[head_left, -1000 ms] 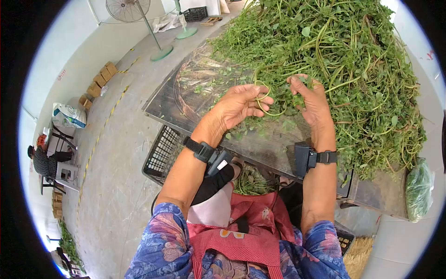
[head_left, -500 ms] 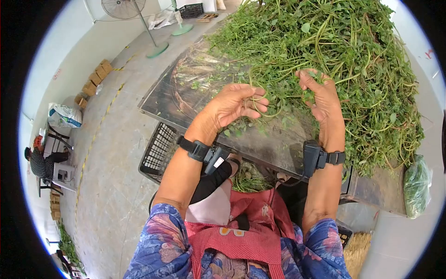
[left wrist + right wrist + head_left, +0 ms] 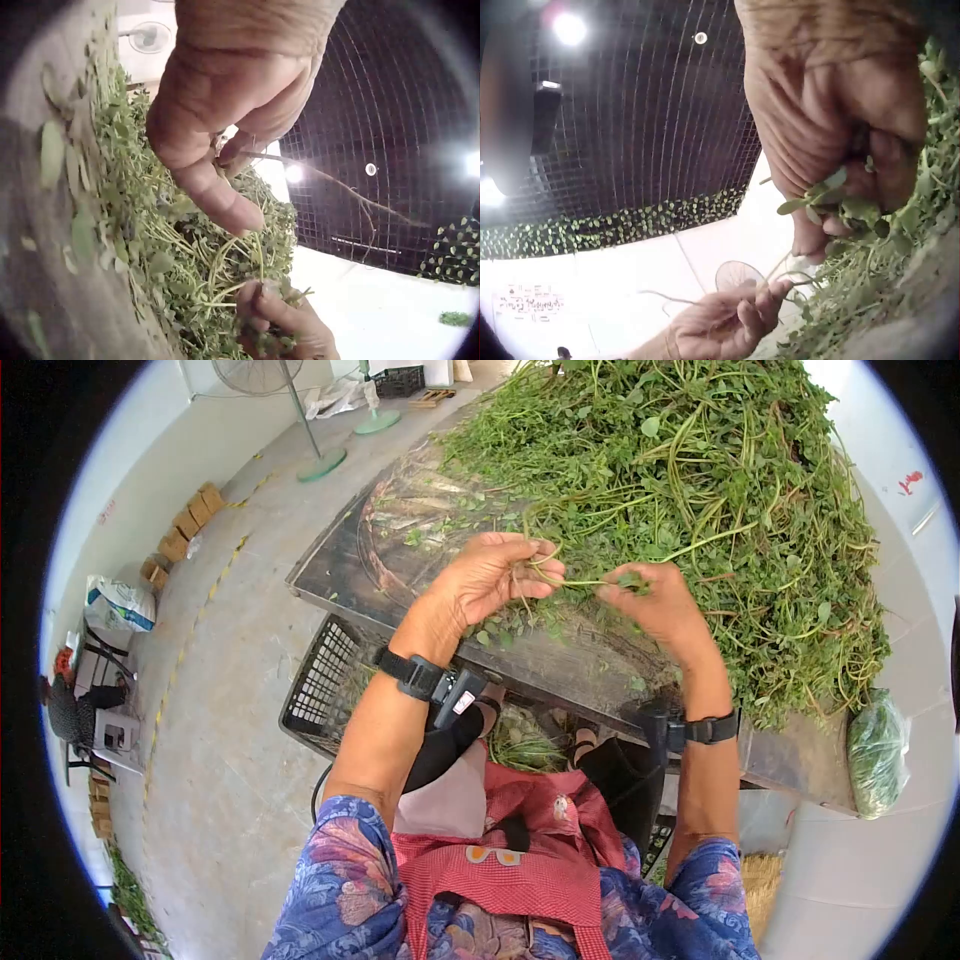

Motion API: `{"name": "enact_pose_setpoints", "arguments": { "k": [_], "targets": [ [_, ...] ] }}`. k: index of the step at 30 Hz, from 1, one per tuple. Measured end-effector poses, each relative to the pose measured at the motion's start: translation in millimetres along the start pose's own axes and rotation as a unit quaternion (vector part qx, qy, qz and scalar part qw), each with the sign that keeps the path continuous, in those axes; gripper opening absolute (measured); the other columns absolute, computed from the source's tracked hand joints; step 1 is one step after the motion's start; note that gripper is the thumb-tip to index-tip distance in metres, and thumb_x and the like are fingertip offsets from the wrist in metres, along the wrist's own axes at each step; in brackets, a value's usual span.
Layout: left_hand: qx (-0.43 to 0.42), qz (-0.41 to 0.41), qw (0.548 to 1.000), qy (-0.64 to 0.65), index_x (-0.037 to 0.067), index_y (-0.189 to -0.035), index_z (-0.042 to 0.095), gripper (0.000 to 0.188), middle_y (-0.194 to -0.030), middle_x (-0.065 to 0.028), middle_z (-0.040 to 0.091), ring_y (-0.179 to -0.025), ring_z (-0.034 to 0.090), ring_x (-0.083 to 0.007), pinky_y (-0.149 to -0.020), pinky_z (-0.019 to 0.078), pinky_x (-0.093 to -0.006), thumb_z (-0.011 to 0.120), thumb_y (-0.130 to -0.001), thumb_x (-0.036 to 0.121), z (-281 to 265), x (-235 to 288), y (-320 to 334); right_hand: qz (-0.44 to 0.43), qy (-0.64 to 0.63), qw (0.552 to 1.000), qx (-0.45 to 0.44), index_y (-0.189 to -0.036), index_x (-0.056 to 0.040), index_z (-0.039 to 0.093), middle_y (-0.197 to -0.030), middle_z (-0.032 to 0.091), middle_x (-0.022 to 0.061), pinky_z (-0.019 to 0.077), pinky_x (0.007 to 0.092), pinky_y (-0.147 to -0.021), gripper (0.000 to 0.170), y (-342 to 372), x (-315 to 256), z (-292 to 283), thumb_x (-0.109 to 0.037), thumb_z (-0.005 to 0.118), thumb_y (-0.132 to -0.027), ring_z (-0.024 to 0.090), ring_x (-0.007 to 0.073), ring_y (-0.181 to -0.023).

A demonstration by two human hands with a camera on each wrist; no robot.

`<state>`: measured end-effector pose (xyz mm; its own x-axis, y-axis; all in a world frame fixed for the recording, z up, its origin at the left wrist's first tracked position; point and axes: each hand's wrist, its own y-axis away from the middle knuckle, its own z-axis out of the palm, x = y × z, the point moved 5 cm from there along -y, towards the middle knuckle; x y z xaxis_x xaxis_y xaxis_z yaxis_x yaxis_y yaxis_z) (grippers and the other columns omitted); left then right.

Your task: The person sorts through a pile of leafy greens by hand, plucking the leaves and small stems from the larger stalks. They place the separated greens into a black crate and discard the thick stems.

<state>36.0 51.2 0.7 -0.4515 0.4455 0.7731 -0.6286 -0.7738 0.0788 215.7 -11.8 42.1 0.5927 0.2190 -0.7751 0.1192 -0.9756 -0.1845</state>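
Note:
My left hand [image 3: 500,572] pinches a curled green stem between thumb and fingers over the dark table [image 3: 330,565]. From the same grip a thin brownish root [image 3: 330,180] sticks out in the left wrist view. Just to the right, my right hand [image 3: 650,603] pinches the stem [image 3: 582,583], which runs nearly straight between both hands. Small leaves [image 3: 825,199] poke out from under the right palm in the right wrist view. Behind both hands rises a large heap of leafy green stems [image 3: 700,490].
Loose leaves and dry bits [image 3: 425,510] litter the table's left part. A black plastic crate [image 3: 322,675] stands below its front edge. A plastic bag of greens [image 3: 877,755] sits at the right corner. Standing fans [image 3: 320,463], boxes [image 3: 190,520] and a seated person [image 3: 68,710] are farther left.
My right hand has come left and down from beside the heap to the stem near my left hand. The loose loop between the hands is now drawn straighter.

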Motion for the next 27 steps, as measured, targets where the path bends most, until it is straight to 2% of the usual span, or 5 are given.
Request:
{"name": "enact_pose_setpoints", "arguments": {
  "k": [7,17,20,23,27],
  "targets": [
    [0.028,0.009,0.998,-0.064,-0.010,-0.105,0.052,0.025,-0.086,-0.0218,0.064,-0.064,0.067,-0.0226,-0.054,0.0581,-0.0257,0.053,-0.089,0.009,-16,5,0,0.090,-0.101,0.984,-0.112,-0.083,-0.0017,0.067,-0.065,0.058,0.0005,0.0379,0.0243,-0.054,0.022,7,12,-18,-0.023,0.069,-0.076,0.049,0.0085,-0.058],
    [0.027,0.066,0.997,-0.012,-0.009,-0.107,0.051,0.029,-0.072,-0.0106,0.064,-0.067,0.065,-0.0187,-0.056,0.0581,-0.0238,0.055,-0.089,0.014,-6,4,1,0.102,0.101,0.989,-0.020,-0.082,0.0010,0.064,-0.067,0.057,0.0025,0.0377,0.0263,-0.052,0.022,8,27,-23,-0.020,0.066,-0.075,0.048,0.0096,-0.058],
    [-0.055,0.035,0.998,0.012,-0.008,-0.108,0.051,0.031,-0.068,-0.0085,0.062,-0.066,0.065,-0.0189,-0.057,0.0583,-0.0258,0.057,-0.088,0.014,-3,-8,-2,0.197,-0.354,0.875,0.265,-0.078,-0.0059,0.058,-0.064,0.047,0.0012,0.0304,0.0236,-0.040,0.011,10,44,-39,-0.015,0.064,-0.076,0.041,0.0087,-0.053],
    [-0.026,0.018,0.998,-0.062,-0.006,-0.108,0.051,0.028,-0.075,-0.0090,0.063,-0.071,0.064,-0.0186,-0.059,0.0562,-0.0277,0.054,-0.090,0.014,-3,-8,1,0.106,-0.608,0.758,0.210,-0.079,-0.0071,0.054,-0.066,0.048,0.0019,0.0287,0.0198,-0.036,0.011,7,55,-49,-0.015,0.062,-0.081,0.042,0.0071,-0.050],
    [-0.002,0.002,0.996,-0.089,-0.006,-0.111,0.051,0.032,-0.080,-0.0105,0.065,-0.072,0.066,-0.0186,-0.055,0.0567,-0.0253,0.057,-0.088,0.015,6,-9,7,0.080,-0.584,0.806,0.062,-0.083,-0.0077,0.053,-0.066,0.050,0.0000,0.0311,0.0180,-0.034,0.019,0,31,-19,-0.023,0.064,-0.084,0.046,0.0052,-0.053]
  ]
}}
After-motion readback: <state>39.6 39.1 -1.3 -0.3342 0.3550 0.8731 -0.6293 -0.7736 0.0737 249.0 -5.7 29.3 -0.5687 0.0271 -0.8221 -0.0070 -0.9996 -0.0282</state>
